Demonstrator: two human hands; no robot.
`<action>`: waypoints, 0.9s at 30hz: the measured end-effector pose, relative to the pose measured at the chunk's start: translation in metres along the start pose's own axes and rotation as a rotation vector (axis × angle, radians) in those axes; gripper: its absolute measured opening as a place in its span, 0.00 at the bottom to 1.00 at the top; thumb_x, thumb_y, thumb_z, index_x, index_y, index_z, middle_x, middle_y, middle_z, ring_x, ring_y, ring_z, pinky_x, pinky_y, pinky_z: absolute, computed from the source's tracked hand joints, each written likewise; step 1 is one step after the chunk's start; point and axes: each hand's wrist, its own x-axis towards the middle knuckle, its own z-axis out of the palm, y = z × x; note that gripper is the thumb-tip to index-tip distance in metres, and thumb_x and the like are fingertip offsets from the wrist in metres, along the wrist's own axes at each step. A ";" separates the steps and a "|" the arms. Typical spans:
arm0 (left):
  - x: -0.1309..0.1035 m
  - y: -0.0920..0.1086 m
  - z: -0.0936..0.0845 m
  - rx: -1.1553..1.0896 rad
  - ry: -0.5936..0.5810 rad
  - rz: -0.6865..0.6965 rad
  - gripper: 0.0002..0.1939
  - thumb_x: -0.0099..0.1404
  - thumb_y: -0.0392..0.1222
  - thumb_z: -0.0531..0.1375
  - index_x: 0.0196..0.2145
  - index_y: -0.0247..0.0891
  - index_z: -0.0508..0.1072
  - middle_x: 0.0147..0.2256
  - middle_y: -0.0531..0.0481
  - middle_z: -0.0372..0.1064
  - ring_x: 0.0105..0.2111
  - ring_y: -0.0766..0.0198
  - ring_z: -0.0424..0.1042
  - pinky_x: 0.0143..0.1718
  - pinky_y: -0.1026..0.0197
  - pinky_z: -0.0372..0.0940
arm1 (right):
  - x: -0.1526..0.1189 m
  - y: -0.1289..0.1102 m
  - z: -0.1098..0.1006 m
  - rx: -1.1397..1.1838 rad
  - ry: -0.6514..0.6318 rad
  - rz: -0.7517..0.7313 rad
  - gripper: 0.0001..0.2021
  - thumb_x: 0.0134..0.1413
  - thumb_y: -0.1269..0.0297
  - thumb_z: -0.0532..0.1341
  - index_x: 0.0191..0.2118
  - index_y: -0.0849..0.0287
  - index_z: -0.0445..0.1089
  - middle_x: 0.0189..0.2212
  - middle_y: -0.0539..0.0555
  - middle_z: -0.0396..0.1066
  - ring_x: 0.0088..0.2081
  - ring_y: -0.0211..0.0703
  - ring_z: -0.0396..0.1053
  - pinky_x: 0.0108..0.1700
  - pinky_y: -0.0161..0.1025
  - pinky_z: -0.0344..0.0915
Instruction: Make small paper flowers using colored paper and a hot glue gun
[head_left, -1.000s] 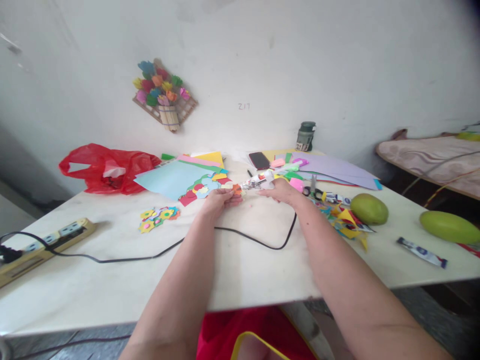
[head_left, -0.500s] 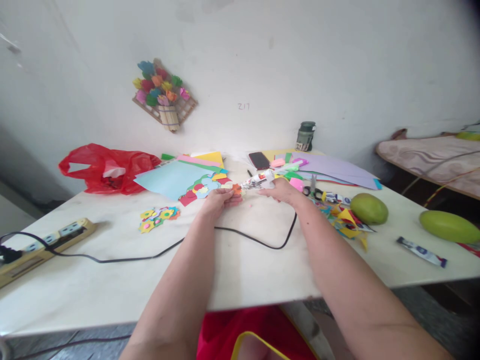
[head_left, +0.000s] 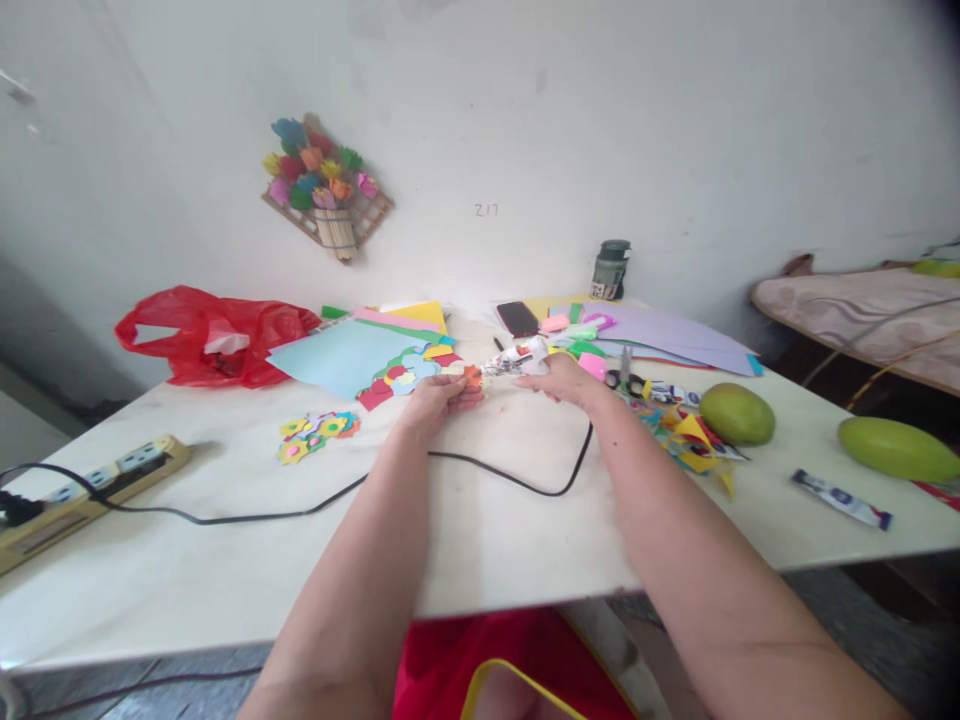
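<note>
In my left hand [head_left: 450,393], the fingers pinch an orange paper flower [head_left: 472,376] above the table. My right hand [head_left: 561,382] is wrapped round the handle of a white glue gun [head_left: 517,357]. The gun's nozzle points left and is close to the flower; whether they touch I cannot make out. A black cord [head_left: 517,484] runs from below my right hand across the table. Several finished-looking paper flowers [head_left: 319,436] lie in a small pile left of my left hand. Cut paper circles and shapes [head_left: 405,372] lie just behind that hand.
A power strip [head_left: 97,497] and a red plastic bag [head_left: 217,340] are on the left. Scissors [head_left: 626,380], paper scraps [head_left: 694,440], green mangoes [head_left: 737,414] and a tube [head_left: 841,499] are on the right. A phone [head_left: 517,319] and coloured sheets [head_left: 667,336] lie behind.
Almost nothing differs. Both hands keep their place with the flower and the glue gun; the whole view has shifted very slightly.
</note>
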 end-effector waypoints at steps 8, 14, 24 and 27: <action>0.000 0.000 -0.001 0.020 -0.007 0.008 0.02 0.56 0.31 0.60 0.28 0.27 0.71 0.28 0.39 0.74 0.31 0.56 0.75 0.39 0.54 0.70 | -0.001 0.000 0.001 0.023 0.000 -0.045 0.13 0.42 0.57 0.63 0.26 0.61 0.65 0.18 0.48 0.63 0.15 0.29 0.55 0.16 0.30 0.55; 0.000 0.000 -0.001 0.012 -0.010 0.007 0.02 0.57 0.30 0.59 0.28 0.27 0.71 0.27 0.38 0.74 0.31 0.56 0.75 0.38 0.55 0.71 | 0.000 0.000 0.000 0.006 -0.008 -0.012 0.13 0.41 0.56 0.64 0.25 0.62 0.64 0.18 0.49 0.63 0.13 0.29 0.53 0.15 0.30 0.52; 0.002 -0.002 -0.003 0.017 -0.027 -0.005 0.03 0.57 0.29 0.58 0.28 0.27 0.72 0.28 0.39 0.74 0.30 0.58 0.75 0.36 0.58 0.71 | 0.000 -0.001 0.001 0.018 -0.020 -0.048 0.12 0.42 0.57 0.64 0.27 0.62 0.65 0.18 0.48 0.63 0.14 0.29 0.54 0.16 0.30 0.53; 0.002 -0.001 -0.003 0.012 -0.019 -0.008 0.03 0.57 0.29 0.58 0.27 0.28 0.71 0.28 0.39 0.74 0.30 0.58 0.75 0.35 0.58 0.71 | 0.000 -0.001 0.000 0.004 -0.004 -0.025 0.12 0.43 0.58 0.63 0.27 0.62 0.65 0.18 0.48 0.63 0.13 0.29 0.54 0.16 0.31 0.53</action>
